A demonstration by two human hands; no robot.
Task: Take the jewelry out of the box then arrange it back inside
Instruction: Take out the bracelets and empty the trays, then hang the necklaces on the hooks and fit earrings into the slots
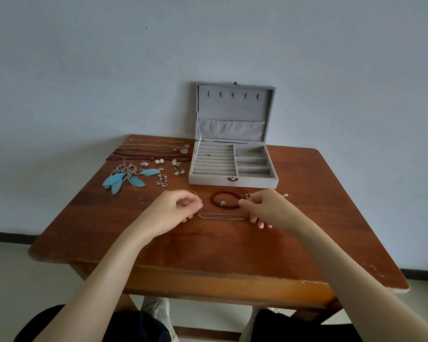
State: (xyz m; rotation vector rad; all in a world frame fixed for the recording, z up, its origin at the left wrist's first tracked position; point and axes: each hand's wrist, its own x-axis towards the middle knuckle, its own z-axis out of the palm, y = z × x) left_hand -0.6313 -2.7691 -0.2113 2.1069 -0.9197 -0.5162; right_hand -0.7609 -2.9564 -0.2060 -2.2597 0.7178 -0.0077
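Both hands are working low over the desk at its near middle: left hand at 9 o'clock of a thin silver chain, fingers curled in, thumb and forefinger pinched together; can't tell if anything is in the pinch. Right hand at 3 o'clock of it, fingertips pressing down by the chain's end, possibly touching it. Just past the chain, a red bead bracelet is lying flat. Farther back at 12 o'clock, the grey jewelry box is sitting open, lid upright, trays looking almost empty. At 10 o'clock, feather earrings, small earrings and necklaces are lying in rows. Judging: unloading is nearly finished, chain is being straightened. Next move likely calls for a fine pinch on remaining box pieces, then refilling starts.
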